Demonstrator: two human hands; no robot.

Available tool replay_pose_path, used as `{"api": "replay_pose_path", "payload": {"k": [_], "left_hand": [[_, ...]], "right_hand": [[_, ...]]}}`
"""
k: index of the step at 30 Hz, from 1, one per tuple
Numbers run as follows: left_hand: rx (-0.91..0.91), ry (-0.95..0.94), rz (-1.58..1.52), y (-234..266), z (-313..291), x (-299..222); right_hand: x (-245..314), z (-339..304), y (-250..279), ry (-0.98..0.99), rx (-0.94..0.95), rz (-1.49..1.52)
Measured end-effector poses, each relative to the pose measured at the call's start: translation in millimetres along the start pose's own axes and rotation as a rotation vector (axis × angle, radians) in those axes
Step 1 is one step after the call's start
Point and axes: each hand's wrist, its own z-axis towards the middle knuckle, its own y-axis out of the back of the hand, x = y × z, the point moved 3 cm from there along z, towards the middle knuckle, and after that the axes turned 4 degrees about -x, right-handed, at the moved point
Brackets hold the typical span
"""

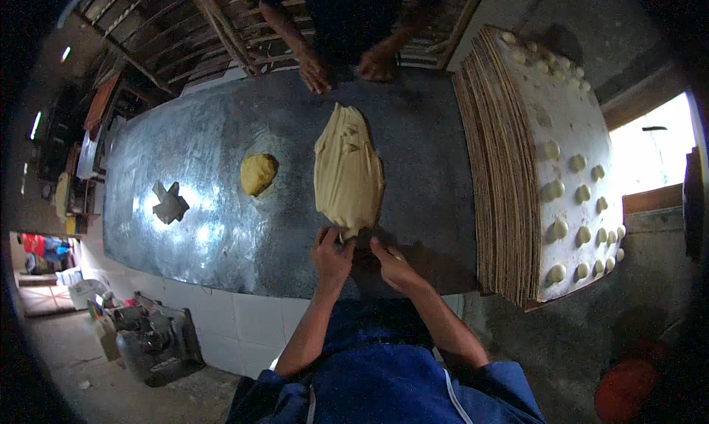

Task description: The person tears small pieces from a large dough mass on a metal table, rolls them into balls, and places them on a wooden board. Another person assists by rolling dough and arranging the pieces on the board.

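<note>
A long, pale dough slab (348, 173) with a folded, creased surface lies lengthwise on the dark metal worktable (428, 158). My left hand (332, 260) is closed at its near end, the fingers pinching a small tip of dough. Just to the right, my right hand (395, 265) is held low over the table's near edge. Its fingers reach toward the dough end, apart from it, and nothing shows in them. Left of the slab sits a rounded yellow lump (258, 174). Farther left lies a small grey-green, crumpled, star-shaped thing (170, 203).
Across the table another person rests a left-side hand (315, 76) and a right-side hand (376, 66) on the far edge. A tall stack of boards (502, 166) stands at the right, with several small dough pieces (583, 195) on top. Machinery (155, 343) stands on the floor at lower left.
</note>
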Motion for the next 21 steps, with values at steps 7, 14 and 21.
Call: {"api": "replay_pose_path", "payload": {"k": [7, 14, 21], "left_hand": [[0.425, 0.800, -0.570, 71.7, -37.1, 5.6], [0.584, 1.332, -1.660, -54.1, 1.4, 12.9], [0.573, 0.889, -1.195, -22.2, -14.6, 25.8]], "right_hand": [[43.9, -2.3, -36.2, 0.213, 0.294, -0.209], [85.5, -100.8, -13.5, 0.808, -0.015, -0.614], [115.9, -78.5, 5.6, 0.644, 0.453, -0.038]]}}
